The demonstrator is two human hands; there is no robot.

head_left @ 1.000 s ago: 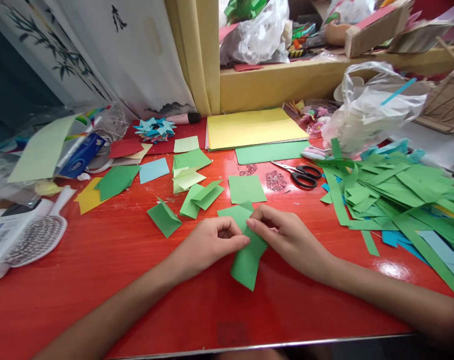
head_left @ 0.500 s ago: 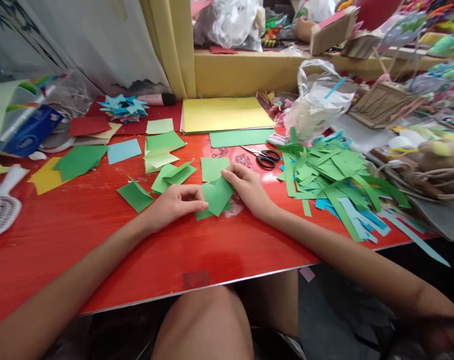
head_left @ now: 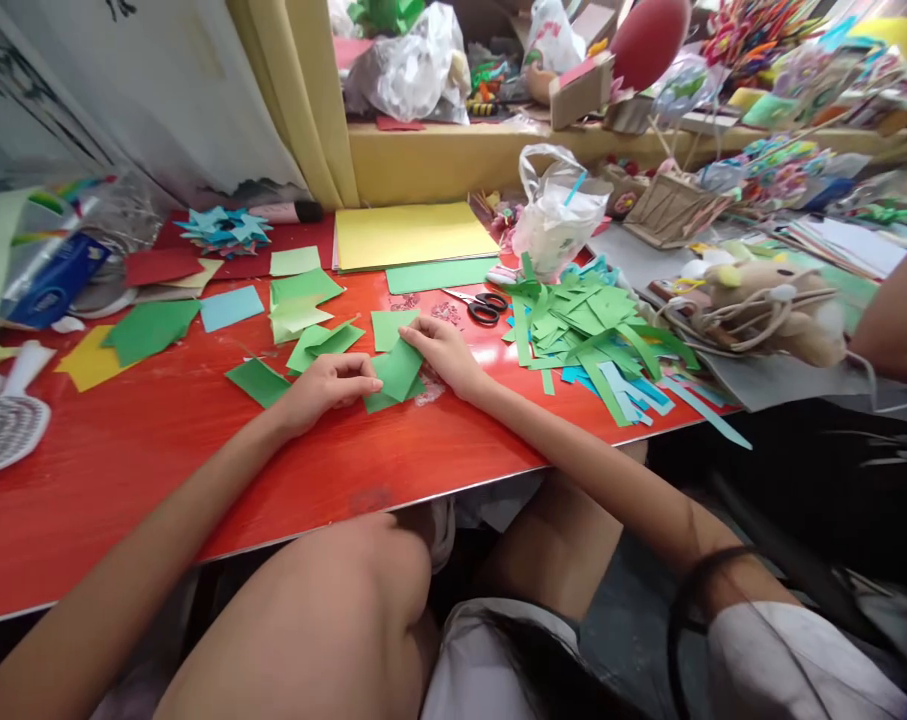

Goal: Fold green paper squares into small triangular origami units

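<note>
Between my hands is a green square of paper (head_left: 397, 374), held up a little over the red table. My right hand (head_left: 442, 350) pinches its upper corner between thumb and fingers. At its left edge my left hand (head_left: 331, 388) has thumb and forefinger pressed together on the paper. More green paper shows beneath the held piece, and a lighter green square (head_left: 390, 328) lies just behind it. To the left of my left hand rests a folded green paper (head_left: 258, 382). Another folded green paper (head_left: 336, 340) lies behind that hand.
Black-handled scissors (head_left: 484, 306) lie behind my right hand. A heap of green paper strips (head_left: 580, 320) covers the table's right part. Yellow sheets (head_left: 415, 236) are stacked at the back. A white plastic bag (head_left: 562, 215) stands near them. Another person's arm (head_left: 899, 310) shows far right.
The camera view has swung to the right, so the table's contents appear further left and another person's arm has come into view. Both hands stay on the green paper, nearly unmoved.
</note>
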